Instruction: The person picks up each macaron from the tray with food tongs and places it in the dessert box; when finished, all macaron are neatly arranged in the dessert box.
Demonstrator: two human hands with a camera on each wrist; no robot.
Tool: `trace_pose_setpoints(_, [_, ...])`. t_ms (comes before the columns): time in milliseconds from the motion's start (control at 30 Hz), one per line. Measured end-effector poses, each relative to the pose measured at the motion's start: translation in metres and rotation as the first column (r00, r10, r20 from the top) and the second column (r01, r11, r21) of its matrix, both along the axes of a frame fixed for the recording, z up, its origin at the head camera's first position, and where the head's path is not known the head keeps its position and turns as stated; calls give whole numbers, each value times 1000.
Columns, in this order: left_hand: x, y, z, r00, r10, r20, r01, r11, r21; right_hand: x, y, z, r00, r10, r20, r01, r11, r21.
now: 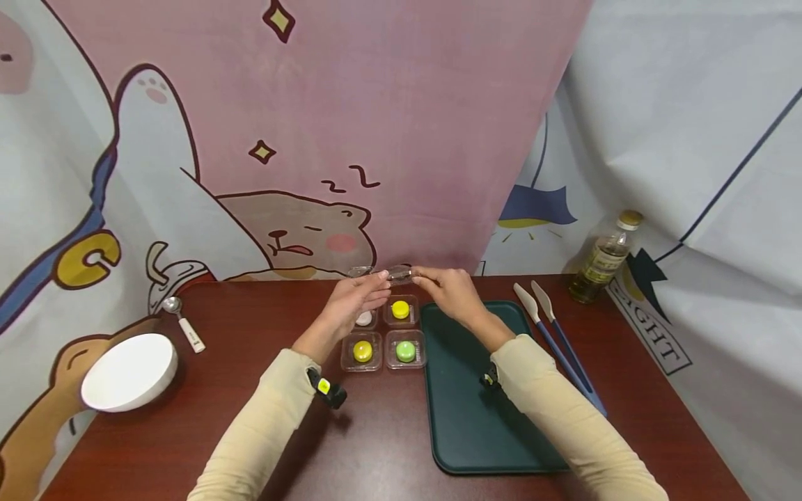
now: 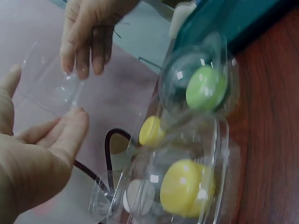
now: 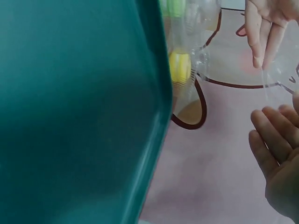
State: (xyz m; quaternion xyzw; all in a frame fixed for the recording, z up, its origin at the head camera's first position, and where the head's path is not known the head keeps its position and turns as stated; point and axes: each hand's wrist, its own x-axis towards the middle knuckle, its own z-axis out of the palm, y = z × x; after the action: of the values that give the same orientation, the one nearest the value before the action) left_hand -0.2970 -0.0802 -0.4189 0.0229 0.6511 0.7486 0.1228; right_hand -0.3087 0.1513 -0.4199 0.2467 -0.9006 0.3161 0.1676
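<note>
Just above the back of the table, my left hand (image 1: 352,300) and my right hand (image 1: 454,293) hold a small clear plastic box (image 1: 399,273) between them. My left fingers and thumb pinch its near side, while the right fingertips grip the opposite edge, as the left wrist view shows the plastic (image 2: 58,88) between both hands. Below them stand several similar clear boxes with round, macaron-like pieces: a yellow piece (image 1: 400,309), another yellow piece (image 1: 363,351), a green piece (image 1: 406,351) and a white piece (image 1: 364,318) partly hidden by my left hand.
A dark green tray (image 1: 482,424) lies under my right forearm. Blue-handled tongs (image 1: 567,355) rest to its right, with an oil bottle (image 1: 601,261) behind them. At the left are a white bowl (image 1: 129,372) and a white-handled scoop (image 1: 188,330). A printed curtain (image 1: 407,139) hangs behind the table.
</note>
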Motion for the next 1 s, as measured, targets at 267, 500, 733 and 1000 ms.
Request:
trace_pose_setpoints(267, [1, -8, -2, 979, 11, -204, -62, 968, -243, 2, 12, 14, 933, 179, 311, -156, 983, -99])
trace_pose_setpoints(500, [3, -12, -4, 936, -53, -349, -83, 928, -363, 3, 16, 16, 887, 240, 394, -209, 970, -122])
trace_pose_setpoints(733, [3, -15, -9, 900, -139, -413, -43, 914, -404, 0, 14, 11, 889, 231, 396, -202, 973, -113])
trace_pose_setpoints(1000, [-2, -20, -11, 873, -234, -427, -111, 759, -642, 0, 10, 8, 894, 200, 401, -164, 979, -123])
